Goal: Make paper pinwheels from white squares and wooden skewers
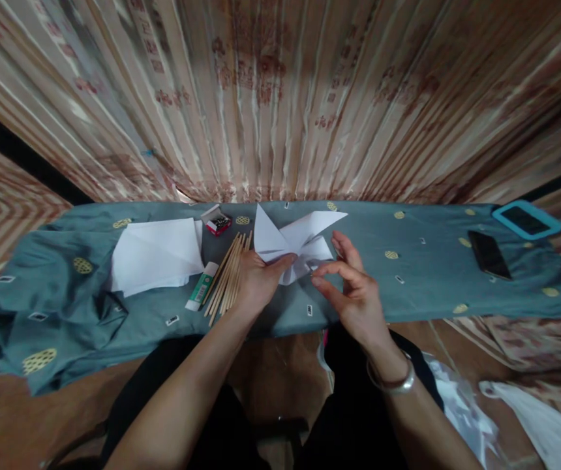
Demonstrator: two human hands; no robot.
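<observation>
Folded white paper [293, 245] on teal cloth [408, 274], left hand [256, 284] fingers pinching its centre, right hand [351, 290] fingers loosely spread beside it.

A narrow bench is covered by a teal cloth [408, 274]. On it are laid a paper stack [156, 258], glue stick [201, 287], wooden sticks [229, 274], small box [216, 220], folded paper [295, 245], phone [488, 254] and blue-framed tablet [525, 220].
</observation>
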